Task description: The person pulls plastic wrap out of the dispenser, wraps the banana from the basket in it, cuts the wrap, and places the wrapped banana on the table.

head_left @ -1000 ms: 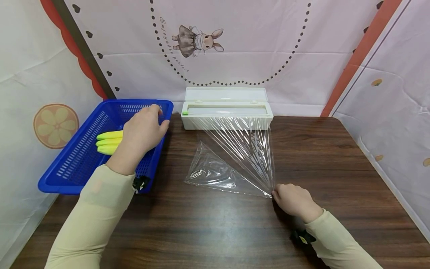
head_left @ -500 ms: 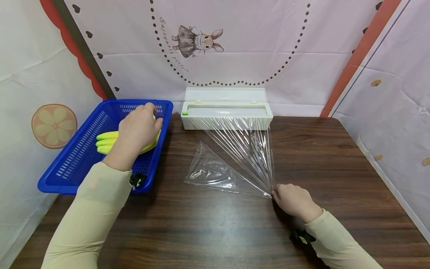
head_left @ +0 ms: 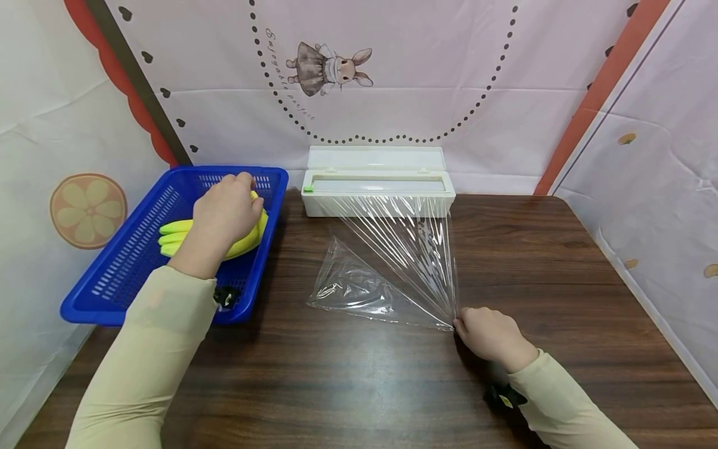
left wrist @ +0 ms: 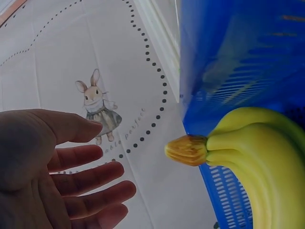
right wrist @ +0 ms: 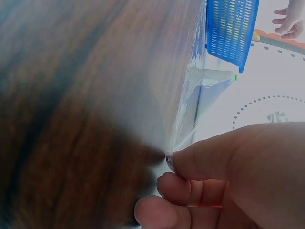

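Observation:
A bunch of yellow bananas (head_left: 244, 244) with green tips lies in the blue plastic basket (head_left: 134, 249) on the left. Over the bunch hovers my left hand (head_left: 225, 209); in the left wrist view its fingers are loosely spread, apart from the brown stem (left wrist: 187, 150). Clear plastic wrap (head_left: 392, 262) runs from the white dispenser box (head_left: 378, 206) at the back of the table. My right hand (head_left: 489, 337) pinches a gathered corner of the wrap between thumb and forefinger, low over the table. The film is stretched in creases toward that corner, and its left part hangs loose.
The dispenser's lid (head_left: 376, 157) stands raised against the patterned cloth backdrop (head_left: 449, 68). Cloth walls also enclose the left and right sides. Dark wood tabletop (head_left: 348, 380) stretches in front of the basket and wrap.
My left hand has shifted slightly left above the basket, uncovering more of the bananas at their stem side. The right hand and the stretched wrap stay put.

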Available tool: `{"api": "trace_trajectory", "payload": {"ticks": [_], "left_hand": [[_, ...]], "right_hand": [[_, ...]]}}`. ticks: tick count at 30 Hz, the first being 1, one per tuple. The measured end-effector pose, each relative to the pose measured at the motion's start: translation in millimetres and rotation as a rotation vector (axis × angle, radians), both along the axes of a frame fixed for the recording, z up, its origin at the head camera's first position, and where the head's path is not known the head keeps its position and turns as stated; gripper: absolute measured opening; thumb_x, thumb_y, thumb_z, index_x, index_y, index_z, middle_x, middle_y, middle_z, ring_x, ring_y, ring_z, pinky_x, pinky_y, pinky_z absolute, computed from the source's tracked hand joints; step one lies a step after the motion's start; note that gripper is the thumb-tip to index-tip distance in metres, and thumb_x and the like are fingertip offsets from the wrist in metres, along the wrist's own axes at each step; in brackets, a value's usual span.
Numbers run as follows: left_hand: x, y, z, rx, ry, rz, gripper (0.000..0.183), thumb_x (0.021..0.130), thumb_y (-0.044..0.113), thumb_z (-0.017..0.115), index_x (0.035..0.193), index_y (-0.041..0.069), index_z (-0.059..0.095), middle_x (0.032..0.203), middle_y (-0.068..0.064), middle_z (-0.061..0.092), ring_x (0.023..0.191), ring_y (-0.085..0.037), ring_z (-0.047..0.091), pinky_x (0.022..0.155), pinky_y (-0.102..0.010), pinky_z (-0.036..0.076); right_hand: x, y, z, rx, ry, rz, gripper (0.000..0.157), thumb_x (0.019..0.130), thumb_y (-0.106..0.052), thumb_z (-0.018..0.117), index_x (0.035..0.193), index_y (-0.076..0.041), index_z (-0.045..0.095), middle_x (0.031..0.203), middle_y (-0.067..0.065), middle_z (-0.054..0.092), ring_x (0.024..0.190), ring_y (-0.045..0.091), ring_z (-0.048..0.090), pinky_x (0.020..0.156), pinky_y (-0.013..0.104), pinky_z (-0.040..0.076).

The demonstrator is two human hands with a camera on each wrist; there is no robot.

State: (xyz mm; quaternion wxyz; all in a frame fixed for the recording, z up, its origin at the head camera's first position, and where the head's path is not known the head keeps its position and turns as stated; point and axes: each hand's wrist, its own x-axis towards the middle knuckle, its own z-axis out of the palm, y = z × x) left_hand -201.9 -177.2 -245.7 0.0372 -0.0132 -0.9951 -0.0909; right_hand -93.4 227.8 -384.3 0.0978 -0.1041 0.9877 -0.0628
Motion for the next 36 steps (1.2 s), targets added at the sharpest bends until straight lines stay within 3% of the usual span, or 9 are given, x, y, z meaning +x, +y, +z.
{"api": "trace_trajectory", "payload": {"ticks": [9, 19, 27, 36], "left_hand": [[-5.6, -4, -7.3, -0.019, -0.022, -0.019, 0.045, 0.096, 0.022, 0.046, 0.134, -0.002, 0.042, 0.132, -0.029, 0.043, 0.113, -0.046, 0.048, 0.09, -0.063, 0.042], [-12.5, -12, -17.8, -0.027, -0.042, -0.043, 0.047, 0.095, 0.021, 0.047, 0.136, 0.0, 0.041, 0.132, -0.028, 0.044, 0.112, -0.047, 0.048, 0.087, -0.063, 0.043], [-22.0, -20, -29.9, -0.078, -0.089, -0.127, 0.054, 0.095, 0.018, 0.049, 0.145, 0.003, 0.034, 0.149, -0.024, 0.031, 0.125, -0.05, 0.04, 0.095, -0.064, 0.038], [-26.8, -24, -35.4, -0.076, -0.08, -0.155, 0.05, 0.092, 0.011, 0.049, 0.14, 0.0, 0.04, 0.143, -0.025, 0.039, 0.125, -0.045, 0.043, 0.097, -0.062, 0.037]], "right_hand": [[0.2, 0, 0.2, -0.001, 0.008, 0.0, 0.028, 0.092, -0.022, 0.054, 0.065, -0.014, 0.049, 0.067, 0.008, 0.061, 0.058, 0.026, 0.06, 0.048, 0.042, 0.042], [0.0, 0, 0.6, -0.002, -0.006, -0.004, 0.029, 0.093, -0.022, 0.054, 0.066, -0.014, 0.049, 0.064, 0.005, 0.059, 0.056, 0.021, 0.057, 0.048, 0.039, 0.04], [0.5, 0, 1.1, -0.006, -0.01, -0.01, 0.029, 0.093, -0.022, 0.054, 0.066, -0.014, 0.049, 0.065, 0.006, 0.058, 0.056, 0.021, 0.056, 0.047, 0.039, 0.04], [0.7, -1, 1.7, -0.005, -0.012, -0.013, 0.029, 0.093, -0.022, 0.053, 0.065, -0.014, 0.048, 0.064, 0.006, 0.058, 0.056, 0.021, 0.056, 0.047, 0.039, 0.039]]}}
